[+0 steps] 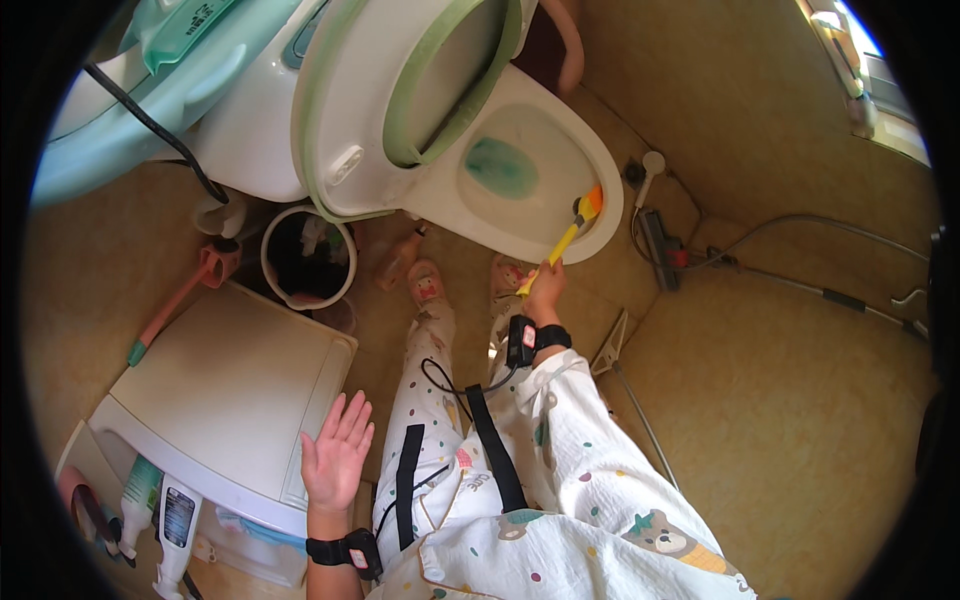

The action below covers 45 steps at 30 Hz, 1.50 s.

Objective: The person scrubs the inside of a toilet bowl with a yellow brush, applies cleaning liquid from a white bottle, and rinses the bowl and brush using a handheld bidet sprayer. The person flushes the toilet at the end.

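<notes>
My right hand (547,288) grips the yellow handle of a toilet brush (564,241). The brush's orange head lies against the inner wall of the white toilet bowl (611,217), near its front rim. Blue-green liquid (502,166) pools at the bottom of the bowl. Behind the bowl, the lid and the green-edged seat (397,97) are raised. My left hand (339,454) is held palm up with fingers spread and nothing in it, beside the white top of a washing machine or cabinet (232,375).
A dark-lined waste bin (350,259) and an amber bottle (400,259) stand left of the toilet. A pink-handled brush (176,304) leans by the white top. Spray bottles (178,525) hang at lower left. At right are a shower head (654,163), hose and squeegee (660,251).
</notes>
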{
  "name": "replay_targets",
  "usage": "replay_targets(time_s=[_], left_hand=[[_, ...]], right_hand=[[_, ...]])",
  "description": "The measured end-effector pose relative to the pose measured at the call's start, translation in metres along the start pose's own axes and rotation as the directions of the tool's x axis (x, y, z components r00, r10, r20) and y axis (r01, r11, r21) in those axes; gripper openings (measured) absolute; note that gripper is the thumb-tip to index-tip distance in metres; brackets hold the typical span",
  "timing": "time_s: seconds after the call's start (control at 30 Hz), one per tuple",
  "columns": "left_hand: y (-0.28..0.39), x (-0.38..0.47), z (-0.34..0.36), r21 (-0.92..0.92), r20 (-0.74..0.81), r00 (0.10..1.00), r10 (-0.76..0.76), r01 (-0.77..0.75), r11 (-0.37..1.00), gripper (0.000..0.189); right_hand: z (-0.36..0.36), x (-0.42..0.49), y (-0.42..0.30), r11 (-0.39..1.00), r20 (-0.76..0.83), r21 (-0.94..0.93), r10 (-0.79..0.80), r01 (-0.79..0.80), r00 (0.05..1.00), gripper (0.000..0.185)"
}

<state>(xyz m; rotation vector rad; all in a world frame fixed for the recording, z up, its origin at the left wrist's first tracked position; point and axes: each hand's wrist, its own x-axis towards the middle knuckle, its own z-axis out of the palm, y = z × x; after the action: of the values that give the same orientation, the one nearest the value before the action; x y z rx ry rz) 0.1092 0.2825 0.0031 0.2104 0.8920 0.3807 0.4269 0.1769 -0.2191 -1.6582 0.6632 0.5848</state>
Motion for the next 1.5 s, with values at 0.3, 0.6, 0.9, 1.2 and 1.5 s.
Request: replay_targets(time_s=[0.3,0.6,0.9,1.2,1.5], left_hand=[[0.002,-0.006,-0.009,-0.041,-0.01,1.0,0.026,-0.027,0.999,0.07],[0.002,-0.004,-0.007,-0.044,-0.009,1.0,0.029,-0.029,0.999,0.071],[0.0,-0.001,-0.002,0.021,-0.022,1.0,0.007,-0.007,1.0,0.073],[0.0,-0.003,0.003,0.052,-0.035,0.999,0.025,-0.024,0.998,0.072],[-0.002,-0.004,0.002,0.06,-0.035,0.999,0.005,-0.003,0.998,0.071]], right_hand=[[0.049,0.04,-0.005,0.972,0.351,-0.181,-0.081,0.152,0.933,0.042],[0.022,0.041,-0.033,0.81,0.285,-0.546,-0.062,0.215,0.957,0.047],[0.011,0.041,-0.034,0.84,0.352,-0.467,-0.109,0.275,0.93,0.045],[0.032,0.022,0.0,0.946,0.266,-0.209,-0.187,0.246,0.945,0.041],[0.01,-0.014,-0.009,0.999,0.041,0.021,-0.043,0.042,0.998,0.033]])
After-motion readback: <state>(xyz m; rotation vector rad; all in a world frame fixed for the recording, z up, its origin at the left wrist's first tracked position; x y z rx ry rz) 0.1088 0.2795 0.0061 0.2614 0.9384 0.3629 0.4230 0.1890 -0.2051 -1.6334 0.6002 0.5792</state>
